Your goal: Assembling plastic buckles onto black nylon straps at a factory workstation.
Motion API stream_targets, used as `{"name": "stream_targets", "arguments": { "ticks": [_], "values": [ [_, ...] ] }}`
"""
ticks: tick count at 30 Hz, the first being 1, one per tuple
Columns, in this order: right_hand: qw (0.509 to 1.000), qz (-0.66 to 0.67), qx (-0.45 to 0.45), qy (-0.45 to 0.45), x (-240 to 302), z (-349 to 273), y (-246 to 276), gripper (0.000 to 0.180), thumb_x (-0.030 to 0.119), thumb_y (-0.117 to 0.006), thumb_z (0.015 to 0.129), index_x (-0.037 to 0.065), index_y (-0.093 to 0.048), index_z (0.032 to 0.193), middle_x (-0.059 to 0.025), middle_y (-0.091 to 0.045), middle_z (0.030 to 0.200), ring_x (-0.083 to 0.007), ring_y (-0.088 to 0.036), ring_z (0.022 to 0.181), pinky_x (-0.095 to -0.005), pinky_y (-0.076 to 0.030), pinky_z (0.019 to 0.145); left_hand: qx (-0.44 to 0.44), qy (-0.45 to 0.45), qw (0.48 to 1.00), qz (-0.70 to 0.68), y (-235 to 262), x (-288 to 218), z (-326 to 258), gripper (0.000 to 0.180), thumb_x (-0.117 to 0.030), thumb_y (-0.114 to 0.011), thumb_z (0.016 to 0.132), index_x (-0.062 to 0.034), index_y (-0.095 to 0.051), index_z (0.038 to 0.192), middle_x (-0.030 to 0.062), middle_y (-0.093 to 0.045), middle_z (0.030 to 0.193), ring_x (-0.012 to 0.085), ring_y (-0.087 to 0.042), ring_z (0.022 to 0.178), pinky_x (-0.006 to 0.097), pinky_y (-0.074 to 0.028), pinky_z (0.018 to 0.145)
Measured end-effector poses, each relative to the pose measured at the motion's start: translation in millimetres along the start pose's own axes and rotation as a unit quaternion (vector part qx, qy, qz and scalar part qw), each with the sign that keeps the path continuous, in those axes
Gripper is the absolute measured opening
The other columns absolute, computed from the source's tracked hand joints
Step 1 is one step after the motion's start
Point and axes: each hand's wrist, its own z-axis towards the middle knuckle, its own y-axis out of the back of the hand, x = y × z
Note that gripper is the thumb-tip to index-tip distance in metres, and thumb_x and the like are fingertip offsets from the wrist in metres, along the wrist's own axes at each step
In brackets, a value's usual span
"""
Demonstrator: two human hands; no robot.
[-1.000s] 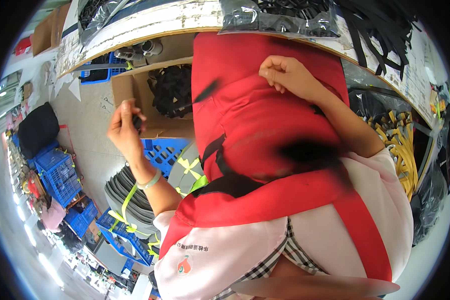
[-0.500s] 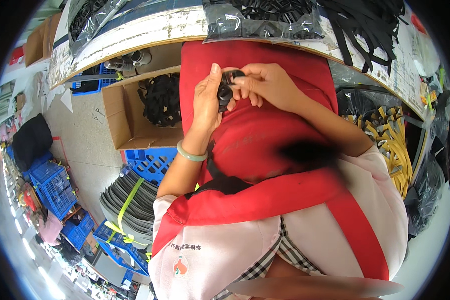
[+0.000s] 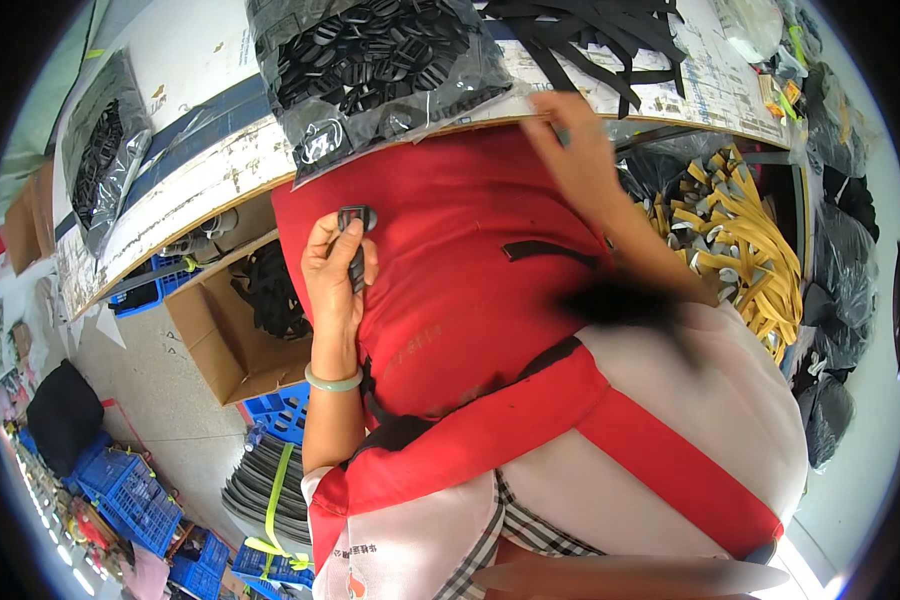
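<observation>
Against the red apron [image 3: 450,290], close to the body, the left hand [image 3: 335,275] is raised with its fingers pinched on a small black buckle [image 3: 354,222], a short black strap hanging from it down across the palm. A pale green bangle [image 3: 332,380] circles that wrist. The buckle sits at the fingertips of the left hand, just below the table edge, and well apart from the right hand.

Further out and to the right, the right hand [image 3: 575,150] reaches up to the edge of the worktable [image 3: 220,170]; it is blurred, and whether it grips anything cannot be told. Its fingers are near a spread of loose black straps [image 3: 610,40] lying on the tabletop.

Beyond the left hand, on the table, lies a clear plastic bag [image 3: 375,70] packed with black buckles, overhanging the edge just above the held buckle. A second, smaller bag of black parts [image 3: 105,150] lies at the far left of the table.

Under the table to the left stands an open cardboard box [image 3: 225,335] with dark parts inside, and blue crates [image 3: 120,495] sit on the floor. To the right, a heap of yellow straps [image 3: 735,235] fills a bin.
</observation>
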Motion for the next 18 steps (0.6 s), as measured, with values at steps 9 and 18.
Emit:
{"name": "stream_targets", "arguments": {
  "ticks": [9, 18],
  "values": [
    [0.997, -0.082, -0.003, -0.002, -40, 15, 41, 0.022, 0.011, -0.074, 0.078, 0.002, -0.062, 0.093, -0.0109, -0.063, 0.094, -0.0251, -0.059, 0.09, -0.0325, -0.047, 0.08, 0.011, 0.032, 0.999, 0.018, -29, -1, 3, 0.009, -0.013, -0.063, 0.091, -0.0044, -0.062, 0.094, 0.0105, -0.067, 0.073, 0.009, -0.05, 0.045, 0.02, -0.035, 0.039],
    [0.863, 0.478, 0.043, 0.158, 80, 52, 123, 0.029, -0.004, -0.051, 0.087, 0.006, -0.052, 0.114, -0.0192, -0.063, 0.09, -0.031, -0.063, 0.088, -0.04, -0.05, 0.08, 0.007, 0.051, 0.994, 0.093, -21, -7, -7, 0.014, -0.011, -0.064, 0.09, -0.0018, -0.065, 0.1, 0.0092, -0.067, 0.074, 0.0059, -0.049, 0.045, 0.018, -0.034, 0.039]
  ]
}}
